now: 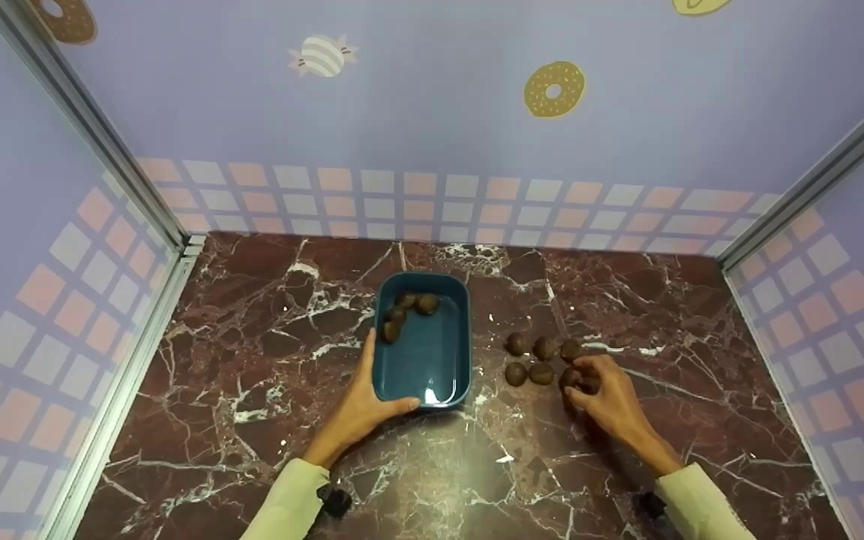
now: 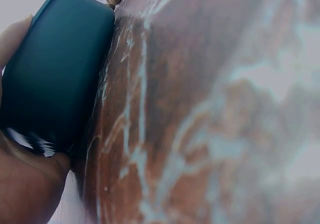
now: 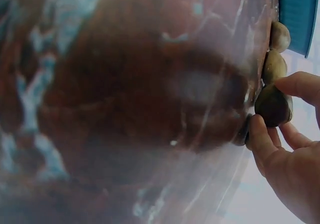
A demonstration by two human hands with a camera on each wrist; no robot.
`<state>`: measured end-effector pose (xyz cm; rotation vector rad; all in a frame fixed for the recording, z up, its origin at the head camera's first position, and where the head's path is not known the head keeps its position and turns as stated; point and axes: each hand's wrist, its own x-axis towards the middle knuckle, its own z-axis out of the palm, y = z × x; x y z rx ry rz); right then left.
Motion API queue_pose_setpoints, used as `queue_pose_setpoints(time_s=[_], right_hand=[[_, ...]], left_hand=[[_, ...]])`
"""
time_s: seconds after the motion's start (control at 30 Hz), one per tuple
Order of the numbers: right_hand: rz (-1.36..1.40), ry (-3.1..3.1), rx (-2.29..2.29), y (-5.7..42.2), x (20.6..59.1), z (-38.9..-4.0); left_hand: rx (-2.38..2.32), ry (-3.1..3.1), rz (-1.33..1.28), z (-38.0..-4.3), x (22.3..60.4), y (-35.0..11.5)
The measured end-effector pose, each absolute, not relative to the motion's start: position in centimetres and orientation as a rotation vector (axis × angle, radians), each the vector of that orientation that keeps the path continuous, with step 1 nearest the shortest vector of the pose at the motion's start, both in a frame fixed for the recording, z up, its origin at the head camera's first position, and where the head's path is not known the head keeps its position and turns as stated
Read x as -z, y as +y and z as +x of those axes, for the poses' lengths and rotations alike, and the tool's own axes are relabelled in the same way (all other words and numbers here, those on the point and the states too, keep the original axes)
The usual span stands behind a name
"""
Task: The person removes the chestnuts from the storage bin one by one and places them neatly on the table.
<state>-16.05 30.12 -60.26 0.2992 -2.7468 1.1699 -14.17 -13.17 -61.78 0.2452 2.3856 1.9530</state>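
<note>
A dark blue rectangular box (image 1: 423,367) stands on the table, with several brown chestnuts (image 1: 427,304) in its far left part. My left hand (image 1: 361,405) grips the near left corner of the box, fingers along its left side and thumb across the near edge. To the right of the box, more chestnuts (image 1: 516,373) lie in two short rows. At the right end of the nearer row, my right hand (image 1: 612,397) pinches a chestnut (image 3: 272,106) between thumb and fingers, low by the tabletop. In the left wrist view, the box wall (image 2: 60,59) stands between thumb and fingers.
The table (image 1: 289,450) has a dark red marbled top with white veins. A lilac wall (image 1: 432,127) with printed sweets and checks closes off the back, and side panels (image 1: 844,270) stand left and right.
</note>
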Motion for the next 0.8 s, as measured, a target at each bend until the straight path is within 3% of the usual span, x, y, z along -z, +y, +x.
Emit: queue_pose_setpoints(time_s=[0.37, 0.8], right_hand=[[0.401, -2.621, -1.146, 30.8, 61.0, -16.1], [0.312, -2.693, -1.127, 31.2, 60.9, -15.9]], left_hand=[[-1.984, 2.366, 0.233, -14.0, 61.9, -13.1], [-1.908, 2.409, 0.234, -14.1, 61.5, -13.3]])
